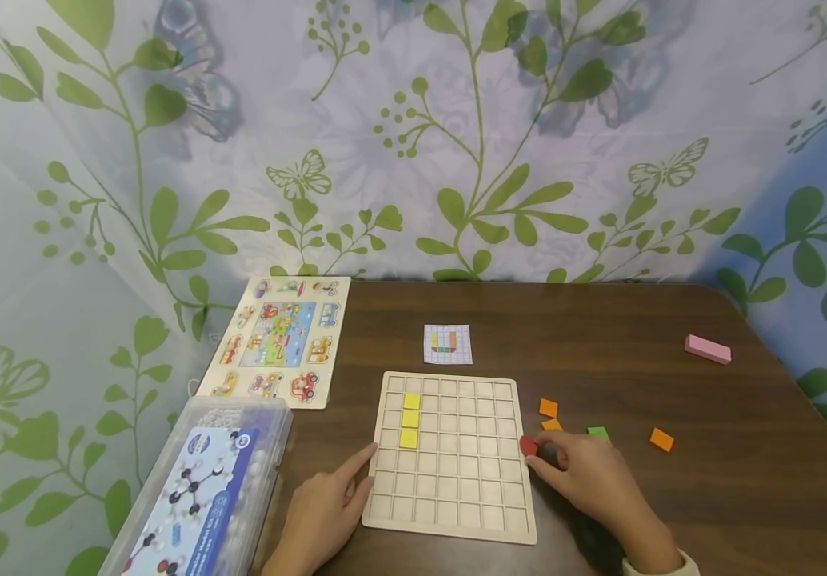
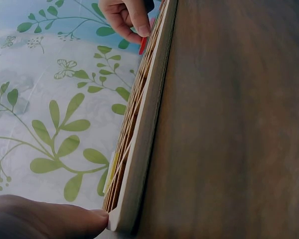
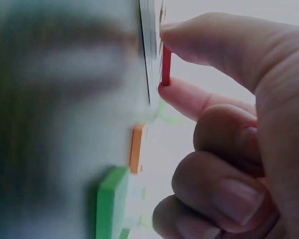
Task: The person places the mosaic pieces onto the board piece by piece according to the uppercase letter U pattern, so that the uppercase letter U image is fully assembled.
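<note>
Between the thumb and index finger of my right hand (image 1: pixel 593 476) is a small red tile (image 1: pixel 528 446), held by its edges at the right rim of the wooden grid board (image 1: pixel 449 524). In the right wrist view the tile (image 3: pixel 166 65) shows edge-on, the other fingers curled below it. My left hand (image 1: pixel 327 508) rests at the board's left side, its extended index finger touching the rim. Three yellow square tiles (image 1: pixel 409 418) lie in a column in the board's second column from the left. A pattern card (image 1: pixel 447 356) with a coloured U shape lies behind the board.
Orange tiles (image 1: pixel 661 440) and a green tile (image 1: pixel 598 432) lie right of the board, some close by my right hand. A pink block (image 1: pixel 708 350) sits farther back. On the left are a picture puzzle board (image 1: pixel 334 336) and a molecular model kit box (image 1: pixel 190 496).
</note>
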{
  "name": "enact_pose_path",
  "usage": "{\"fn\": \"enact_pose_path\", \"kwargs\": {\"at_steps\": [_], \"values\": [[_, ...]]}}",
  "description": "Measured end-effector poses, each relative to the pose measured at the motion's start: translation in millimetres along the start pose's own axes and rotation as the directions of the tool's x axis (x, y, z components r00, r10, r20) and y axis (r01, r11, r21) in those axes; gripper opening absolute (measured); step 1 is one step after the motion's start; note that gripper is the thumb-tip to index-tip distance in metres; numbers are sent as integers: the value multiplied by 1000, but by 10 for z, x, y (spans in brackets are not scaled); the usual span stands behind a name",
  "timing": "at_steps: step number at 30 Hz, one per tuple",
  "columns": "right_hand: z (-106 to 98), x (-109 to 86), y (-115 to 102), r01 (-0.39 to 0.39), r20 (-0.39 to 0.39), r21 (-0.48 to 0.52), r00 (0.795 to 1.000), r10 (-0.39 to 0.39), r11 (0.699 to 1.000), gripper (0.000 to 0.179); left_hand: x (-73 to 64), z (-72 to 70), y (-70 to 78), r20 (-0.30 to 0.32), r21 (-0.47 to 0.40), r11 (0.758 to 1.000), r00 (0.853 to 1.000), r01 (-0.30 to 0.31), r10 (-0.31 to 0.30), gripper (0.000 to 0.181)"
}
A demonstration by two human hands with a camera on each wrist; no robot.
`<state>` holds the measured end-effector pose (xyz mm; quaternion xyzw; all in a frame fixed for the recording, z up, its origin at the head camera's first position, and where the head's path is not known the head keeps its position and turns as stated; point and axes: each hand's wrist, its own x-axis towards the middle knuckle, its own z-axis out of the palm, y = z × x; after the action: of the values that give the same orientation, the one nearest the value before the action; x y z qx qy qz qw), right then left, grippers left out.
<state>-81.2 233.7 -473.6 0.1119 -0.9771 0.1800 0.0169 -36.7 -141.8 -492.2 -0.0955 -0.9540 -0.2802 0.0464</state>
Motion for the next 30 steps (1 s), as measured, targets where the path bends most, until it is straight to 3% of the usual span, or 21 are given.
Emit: {"fn": "enact_pose_path", "kwargs": {"at_steps": [9, 20, 25, 30], "values": [[66, -7, -156, 94, -73, 58, 993, -89, 994, 23, -5, 8, -21, 1, 8, 1000, 1000, -13, 13, 40], [76, 10, -335, 158, -106, 113, 984, -146, 981, 23, 11, 10, -27, -4, 1, 1000, 1000, -14, 14, 40], [83, 19, -430, 162, -79, 148, 985, -152, 976, 21, 7, 7, -20, -6, 3, 1000, 1000, -16, 16, 40], [106, 73, -549, 214, -21, 170, 977, -214, 962, 20, 7, -3, -9, -11, 2, 1000, 1000, -16, 16, 39]]}}
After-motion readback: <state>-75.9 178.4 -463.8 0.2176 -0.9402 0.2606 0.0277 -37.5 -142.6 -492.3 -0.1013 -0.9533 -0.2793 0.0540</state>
